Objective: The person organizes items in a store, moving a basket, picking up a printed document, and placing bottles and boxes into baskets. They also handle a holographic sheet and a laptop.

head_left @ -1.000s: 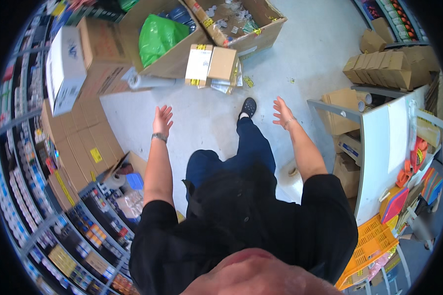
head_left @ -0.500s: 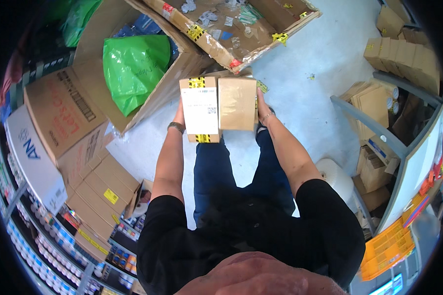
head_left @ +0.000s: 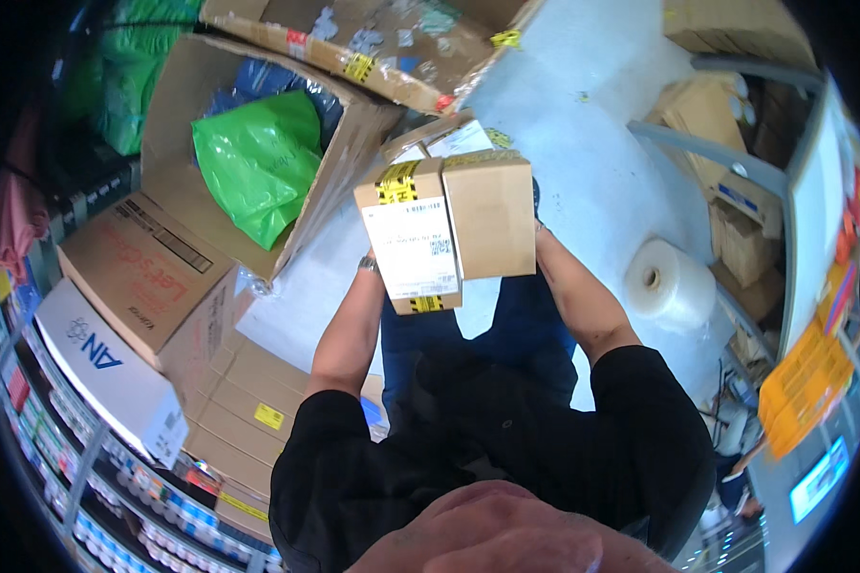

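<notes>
Two brown cardboard boxes are held side by side in front of me, pressed between my hands. The left cardboard box has a large white label and yellow-black tape at both ends. The right cardboard box shows a plain brown face, with tape along its far edge. My left hand is against the left box's outer side, its fingers mostly hidden. My right hand supports the right box's outer side, largely out of sight behind it. Just beyond them, a further carton with white labels shows partly.
A large open carton with a green bag stands at left; another open carton with scraps lies beyond. Shelves line the left. At right are a bubble-wrap roll, a workbench and an orange crate.
The two boxes have come closer to me and slightly right, tilting a little, still between both hands. The labelled carton beyond them now shows more. My view has shifted.
</notes>
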`<state>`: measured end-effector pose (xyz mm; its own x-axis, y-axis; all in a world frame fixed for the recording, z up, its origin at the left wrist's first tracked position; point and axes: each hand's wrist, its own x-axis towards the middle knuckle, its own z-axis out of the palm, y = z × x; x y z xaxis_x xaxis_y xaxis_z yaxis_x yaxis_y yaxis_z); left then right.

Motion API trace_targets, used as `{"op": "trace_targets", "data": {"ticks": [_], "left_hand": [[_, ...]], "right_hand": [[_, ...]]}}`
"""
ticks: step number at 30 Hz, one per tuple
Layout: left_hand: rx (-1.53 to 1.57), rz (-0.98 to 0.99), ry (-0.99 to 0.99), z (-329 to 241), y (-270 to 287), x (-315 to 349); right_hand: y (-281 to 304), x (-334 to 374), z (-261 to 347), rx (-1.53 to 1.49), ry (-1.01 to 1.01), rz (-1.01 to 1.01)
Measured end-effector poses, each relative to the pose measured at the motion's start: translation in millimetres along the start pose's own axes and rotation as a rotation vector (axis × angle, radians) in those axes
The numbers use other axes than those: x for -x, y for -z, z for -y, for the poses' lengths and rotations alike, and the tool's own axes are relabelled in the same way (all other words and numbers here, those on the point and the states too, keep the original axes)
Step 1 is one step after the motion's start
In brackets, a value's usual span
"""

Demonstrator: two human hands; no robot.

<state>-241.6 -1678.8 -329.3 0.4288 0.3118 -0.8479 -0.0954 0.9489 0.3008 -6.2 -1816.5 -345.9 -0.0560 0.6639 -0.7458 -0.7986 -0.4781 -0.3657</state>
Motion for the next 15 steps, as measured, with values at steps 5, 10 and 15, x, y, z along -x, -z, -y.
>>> {"op": "trace_targets", "data": {"ticks": [5, 10, 15], "left_hand": [[-0.188, 0.057, 0.093, -19.6, -49.5, 127.5], [-0.475, 0.214, 0.144, -40.2, -129.0, 227.1], [-0.711, 0.396, 0.197, 0.6, -216.8, 298.5]], "right_hand": [[-40.8, 140.7, -4.9, -0.171, 0.118, 0.023], [-90.2, 318.3, 16.0, -0.238, 0.395, 0.025], [-82.8, 470.6, -22.2, -0.15, 0.705, 0.088]]}}
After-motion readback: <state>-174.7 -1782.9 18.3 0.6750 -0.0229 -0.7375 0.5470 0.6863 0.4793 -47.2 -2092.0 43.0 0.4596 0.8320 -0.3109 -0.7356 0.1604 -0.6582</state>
